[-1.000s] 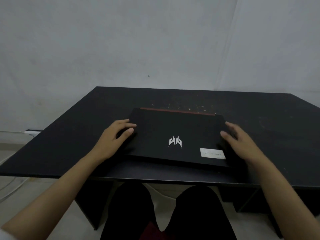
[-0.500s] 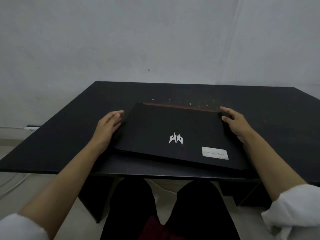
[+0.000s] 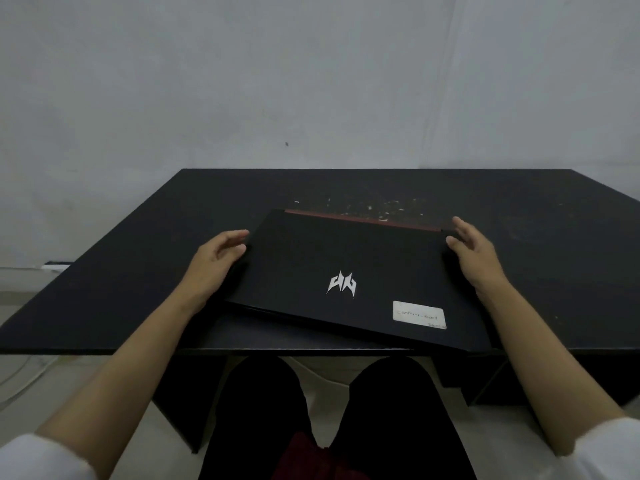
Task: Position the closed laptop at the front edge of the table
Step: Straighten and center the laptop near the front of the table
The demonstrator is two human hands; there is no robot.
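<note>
A closed black laptop (image 3: 311, 258) with a silver logo, a white sticker (image 3: 419, 315) and a red strip along its back lies skewed on the black table (image 3: 138, 271). Its front right corner reaches the table's front edge, while the front left corner sits further back. My left hand (image 3: 214, 261) cups the laptop's left side, thumb on the lid. My right hand (image 3: 474, 254) presses against the right side near the back corner, fingers slightly spread.
White specks (image 3: 374, 206) are scattered on the tabletop just behind the laptop. A grey wall stands right behind the table. My legs (image 3: 259, 410) are under the front edge. A power strip (image 3: 55, 266) and cables (image 3: 27, 372) lie on the floor at left.
Both hands slid from the laptop's front part back along its sides. The laptop came nearer the front edge and turned, its right corner now closest.
</note>
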